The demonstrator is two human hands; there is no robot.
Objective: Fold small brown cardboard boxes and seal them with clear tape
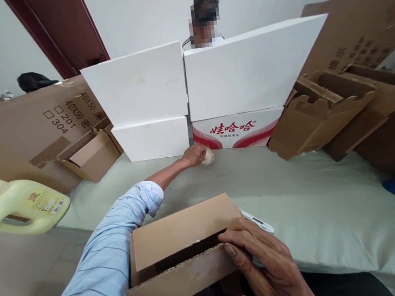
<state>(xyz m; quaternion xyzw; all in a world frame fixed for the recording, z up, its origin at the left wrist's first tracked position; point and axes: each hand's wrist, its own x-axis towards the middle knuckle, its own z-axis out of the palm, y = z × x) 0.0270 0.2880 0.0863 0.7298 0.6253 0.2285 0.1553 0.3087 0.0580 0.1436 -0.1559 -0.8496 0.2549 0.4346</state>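
My left hand (193,155) reaches far across the pale green table (314,201), its fingers closed around a small clear roll of tape (208,156) that rests on the cloth. My right hand (263,259) presses on the top flap of a small brown cardboard box (181,254) close to me, fingers curled over the flap's edge. A white flat object (259,221) peeks out from behind that box.
White boxes (140,85) and a red-printed carton (238,129) form a wall at the table's far edge, with a person behind. Folded cardboard boxes lie left (89,155) and right (325,109). A pale yellow jug (22,206) lies at the left.
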